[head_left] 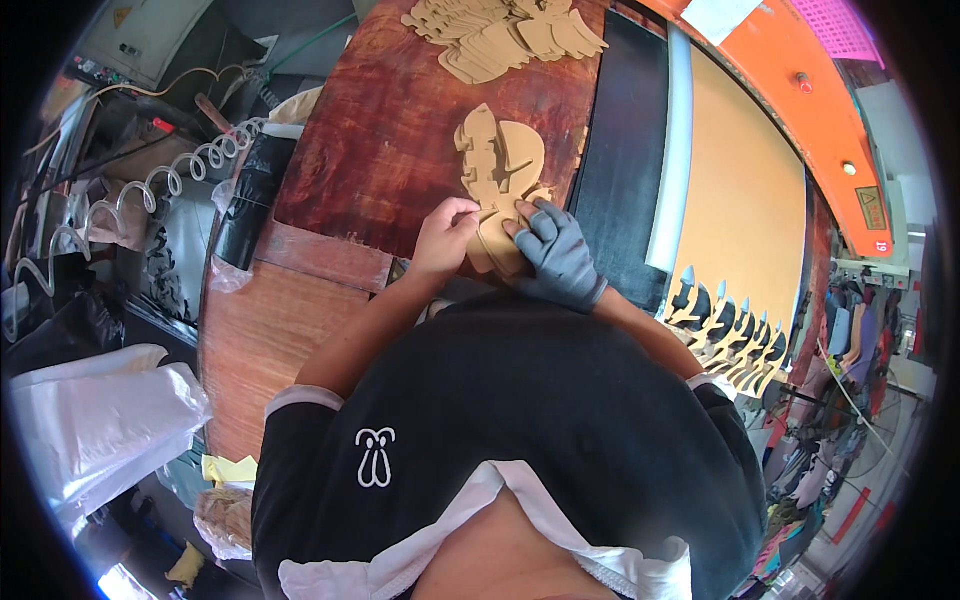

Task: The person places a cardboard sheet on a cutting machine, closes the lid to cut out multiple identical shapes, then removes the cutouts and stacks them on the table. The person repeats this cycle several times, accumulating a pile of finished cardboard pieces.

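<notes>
A small stack of tan cut-out sheet pieces (484,165), with notched and rounded outlines, lies at the near edge of the reddish-brown wooden table (350,150). My bare left hand (446,238) pinches the left edge of the stack between thumb and fingers. From the right, my right hand (562,258), in a dark grey glove, grips the same stack with its fingertips over the top. Its thumb is hard to make out. The lower end of the pieces reaches close to my black shirt.
A larger pile of tan cut pieces (500,40) lies at the table's far end. To the right stand a black strip (628,150), a tan sheet (745,180) with cut-outs at its near end, and an orange machine beam (800,90). A coiled white hose (175,180) hangs left.
</notes>
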{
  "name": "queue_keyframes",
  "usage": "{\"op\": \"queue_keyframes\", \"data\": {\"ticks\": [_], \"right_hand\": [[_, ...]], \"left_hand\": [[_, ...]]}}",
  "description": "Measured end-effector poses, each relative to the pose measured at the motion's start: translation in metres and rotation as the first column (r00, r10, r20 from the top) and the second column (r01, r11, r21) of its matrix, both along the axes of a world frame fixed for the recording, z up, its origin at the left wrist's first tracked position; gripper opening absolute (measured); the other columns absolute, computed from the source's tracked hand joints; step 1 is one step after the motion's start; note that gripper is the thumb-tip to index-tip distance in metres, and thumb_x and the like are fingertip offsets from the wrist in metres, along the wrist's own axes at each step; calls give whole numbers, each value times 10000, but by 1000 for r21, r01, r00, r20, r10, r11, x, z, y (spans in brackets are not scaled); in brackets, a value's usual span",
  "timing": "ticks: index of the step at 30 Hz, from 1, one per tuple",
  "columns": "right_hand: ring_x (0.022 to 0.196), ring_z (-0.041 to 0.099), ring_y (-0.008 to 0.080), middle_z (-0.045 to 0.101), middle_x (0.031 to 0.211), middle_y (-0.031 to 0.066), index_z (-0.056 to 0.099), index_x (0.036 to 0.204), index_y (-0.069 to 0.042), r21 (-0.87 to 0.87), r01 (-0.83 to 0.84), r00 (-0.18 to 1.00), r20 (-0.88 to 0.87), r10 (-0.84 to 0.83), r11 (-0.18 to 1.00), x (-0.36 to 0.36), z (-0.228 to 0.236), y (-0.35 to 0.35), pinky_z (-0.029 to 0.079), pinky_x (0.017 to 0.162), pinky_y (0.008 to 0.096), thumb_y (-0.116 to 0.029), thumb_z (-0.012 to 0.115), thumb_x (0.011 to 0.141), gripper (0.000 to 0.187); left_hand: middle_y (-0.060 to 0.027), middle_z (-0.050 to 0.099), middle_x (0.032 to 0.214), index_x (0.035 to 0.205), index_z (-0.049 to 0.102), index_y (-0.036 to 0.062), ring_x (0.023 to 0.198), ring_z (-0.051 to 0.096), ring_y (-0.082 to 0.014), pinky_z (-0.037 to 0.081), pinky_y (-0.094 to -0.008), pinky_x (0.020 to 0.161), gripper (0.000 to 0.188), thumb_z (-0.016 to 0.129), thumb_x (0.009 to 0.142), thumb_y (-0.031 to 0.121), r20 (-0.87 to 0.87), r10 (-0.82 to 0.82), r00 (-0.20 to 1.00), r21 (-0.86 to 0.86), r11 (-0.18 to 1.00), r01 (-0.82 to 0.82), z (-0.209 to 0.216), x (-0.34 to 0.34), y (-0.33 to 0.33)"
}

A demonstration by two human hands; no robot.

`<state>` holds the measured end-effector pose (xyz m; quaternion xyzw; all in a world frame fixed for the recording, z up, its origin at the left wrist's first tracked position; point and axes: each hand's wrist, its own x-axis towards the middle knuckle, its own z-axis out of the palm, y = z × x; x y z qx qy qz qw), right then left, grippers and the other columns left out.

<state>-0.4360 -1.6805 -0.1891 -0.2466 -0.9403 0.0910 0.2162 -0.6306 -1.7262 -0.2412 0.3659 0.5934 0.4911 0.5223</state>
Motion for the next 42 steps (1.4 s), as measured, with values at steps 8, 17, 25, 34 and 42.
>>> {"op": "queue_keyframes", "data": {"ticks": [8, 17, 25, 34, 42], "right_hand": [[1171, 494, 316, 553, 1245, 112, 596, 1184, -27, -367, -202, 952, -291, 94, 908, 17, -7, 15, 367, 1003, 389, -160, 630, 867, 345], [961, 569, 95, 624, 1057, 42, 579, 1188, 7, -926, -299, 842, -370, -394, 231, 20, 3, 14, 460, 850, 249, -253, 496, 970, 349], [871, 571, 78, 641, 994, 31, 600, 1168, -4, -929, -282, 784, -367, -500, 240, 13, 0, 14, 486, 780, 246, -269, 505, 968, 345], [868, 554, 60, 637, 982, 0, 614, 1160, -19, -936, -245, 778, -346, -524, 254, 12, 1, 15, 476, 774, 232, -279, 523, 961, 340], [901, 555, 76, 642, 1002, 0, 625, 1132, -30, -943, -190, 778, -314, -544, 273, 13, -5, 22, 462, 801, 243, -308, 525, 961, 341]], "left_hand": [[-66, 636, 847, 1045, 592, -12, 648, 558, -82, 470, -231, 559, 218, 571, 896, 146, 72, -68, 995, -42, 997, 71, 26, -7, 3], [-57, 615, 838, 1083, 588, 21, 547, 545, -86, 459, -224, 482, 238, 576, 898, 170, 283, -93, 955, -130, 982, 134, 30, -16, 6], [-67, 590, 876, 1226, 476, 29, 558, 550, -85, 469, -221, 498, 350, 559, 912, 161, 170, -159, 973, -79, 982, 174, 40, 1, -3], [-74, 609, 738, 1227, 454, -4, 541, 523, -96, 430, -222, 499, 348, 518, 917, 141, 398, -139, 907, -123, 971, 203, 38, 5, -8], [-32, 533, 716, 1217, 493, 74, 564, 502, -107, 461, -272, 551, 313, 519, 912, 137, 596, 64, 800, -235, 967, 98, 24, -19, -9]]}}
